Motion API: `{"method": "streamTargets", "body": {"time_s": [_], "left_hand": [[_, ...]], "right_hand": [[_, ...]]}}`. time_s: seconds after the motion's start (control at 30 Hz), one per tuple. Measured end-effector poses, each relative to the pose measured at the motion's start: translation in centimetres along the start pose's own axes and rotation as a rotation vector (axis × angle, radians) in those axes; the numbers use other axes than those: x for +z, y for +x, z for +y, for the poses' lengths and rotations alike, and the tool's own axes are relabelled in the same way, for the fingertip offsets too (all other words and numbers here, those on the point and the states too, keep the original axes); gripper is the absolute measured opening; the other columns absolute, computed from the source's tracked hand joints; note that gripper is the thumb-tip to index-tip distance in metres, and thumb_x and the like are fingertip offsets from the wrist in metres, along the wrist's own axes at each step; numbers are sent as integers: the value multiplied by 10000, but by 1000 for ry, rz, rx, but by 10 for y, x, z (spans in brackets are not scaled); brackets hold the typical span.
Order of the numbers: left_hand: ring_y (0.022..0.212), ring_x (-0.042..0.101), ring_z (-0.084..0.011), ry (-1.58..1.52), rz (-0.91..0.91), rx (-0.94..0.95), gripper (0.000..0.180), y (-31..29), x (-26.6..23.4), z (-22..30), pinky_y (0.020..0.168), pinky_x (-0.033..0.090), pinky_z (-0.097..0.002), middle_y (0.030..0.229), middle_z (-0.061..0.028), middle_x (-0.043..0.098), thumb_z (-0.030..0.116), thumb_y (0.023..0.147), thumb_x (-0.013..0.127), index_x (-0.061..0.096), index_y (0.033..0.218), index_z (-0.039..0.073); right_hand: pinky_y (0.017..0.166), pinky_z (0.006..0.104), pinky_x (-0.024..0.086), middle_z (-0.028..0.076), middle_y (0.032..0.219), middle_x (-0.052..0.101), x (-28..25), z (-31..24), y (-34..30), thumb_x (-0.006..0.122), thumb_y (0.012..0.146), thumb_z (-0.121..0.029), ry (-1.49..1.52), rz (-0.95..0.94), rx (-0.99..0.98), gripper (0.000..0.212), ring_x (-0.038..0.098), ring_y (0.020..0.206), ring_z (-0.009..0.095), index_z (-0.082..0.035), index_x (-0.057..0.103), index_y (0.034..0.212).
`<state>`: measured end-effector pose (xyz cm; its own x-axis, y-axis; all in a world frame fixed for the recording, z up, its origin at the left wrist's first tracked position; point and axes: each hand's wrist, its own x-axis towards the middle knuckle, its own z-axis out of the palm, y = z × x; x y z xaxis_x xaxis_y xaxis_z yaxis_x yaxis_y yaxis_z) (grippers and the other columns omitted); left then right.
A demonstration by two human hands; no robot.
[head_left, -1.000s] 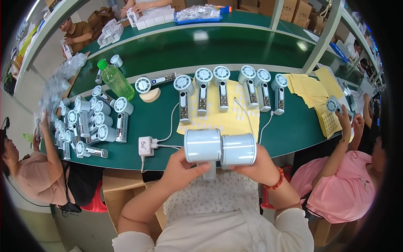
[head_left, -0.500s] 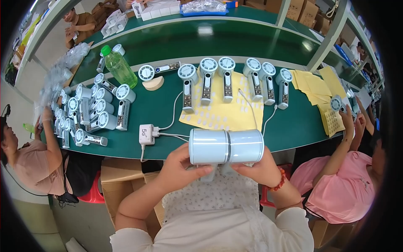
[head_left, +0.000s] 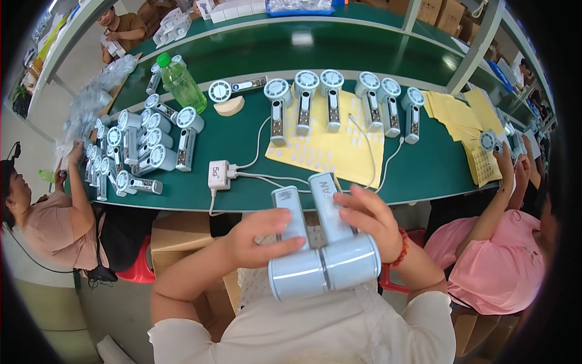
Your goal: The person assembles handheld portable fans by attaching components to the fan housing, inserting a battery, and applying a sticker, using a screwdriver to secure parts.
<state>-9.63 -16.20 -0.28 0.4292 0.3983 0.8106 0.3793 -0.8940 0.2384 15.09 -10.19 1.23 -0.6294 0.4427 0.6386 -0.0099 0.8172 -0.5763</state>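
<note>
Two light-blue handheld fans are in front of my chest, their round heads end to end and touching, with the handles pointing away from me. My left hand (head_left: 257,235) grips the left fan (head_left: 296,274) by its handle, fingers laid across it. My right hand (head_left: 374,219) has hold of the right fan (head_left: 351,262), its thumb and fingers at the handle. Beyond them on the green table, several similar fans (head_left: 306,100) form a row on and beside a yellow sheet (head_left: 294,158) of small pale stickers. A white charger (head_left: 219,174) with cables lies nearer.
More fans (head_left: 160,156) crowd the table's left side, near a green bottle (head_left: 182,85) and a cream half-round piece (head_left: 229,107). Yellow sheets (head_left: 451,118) lie at the right. Co-workers sit on both sides. Under the table edge stands a cardboard box (head_left: 180,233).
Both fans have tipped over: their heads have come down toward me and their handles now point away, toward the table. My hands have shifted along with them onto the handles.
</note>
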Motion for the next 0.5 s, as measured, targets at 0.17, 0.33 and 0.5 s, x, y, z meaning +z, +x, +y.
{"method": "streamTargets", "body": {"time_s": [0.17, 0.33, 0.5], "left_hand": [[1016, 466, -204, 87, 85, 494, 181, 1, 4, 11, 814, 507, -389, 1127, -41, 362, 40, 688, 675, 647, 860, 89], [993, 473, -188, 146, 113, 637, 151, -2, 5, 18, 790, 518, -394, 1115, -30, 360, 55, 717, 643, 646, 865, 83], [955, 487, -193, 126, 59, 538, 165, -3, 0, 25, 788, 505, -390, 1041, -42, 405, 50, 712, 637, 644, 873, 86]], "right_hand": [[948, 452, 339, 66, 1352, 346, 12, 10, -16, 629, 745, -62, -110, 72, -633, 363, 556, 1058, 279, -171, 578, 1087], [921, 405, 337, -30, 1320, 377, 28, 10, -24, 604, 779, -170, -285, 282, -815, 376, 598, 965, 145, -285, 542, 1132], [906, 401, 336, 12, 1182, 502, 22, -3, -27, 588, 780, -192, -307, 166, -651, 327, 615, 934, 168, -209, 541, 1103]]}}
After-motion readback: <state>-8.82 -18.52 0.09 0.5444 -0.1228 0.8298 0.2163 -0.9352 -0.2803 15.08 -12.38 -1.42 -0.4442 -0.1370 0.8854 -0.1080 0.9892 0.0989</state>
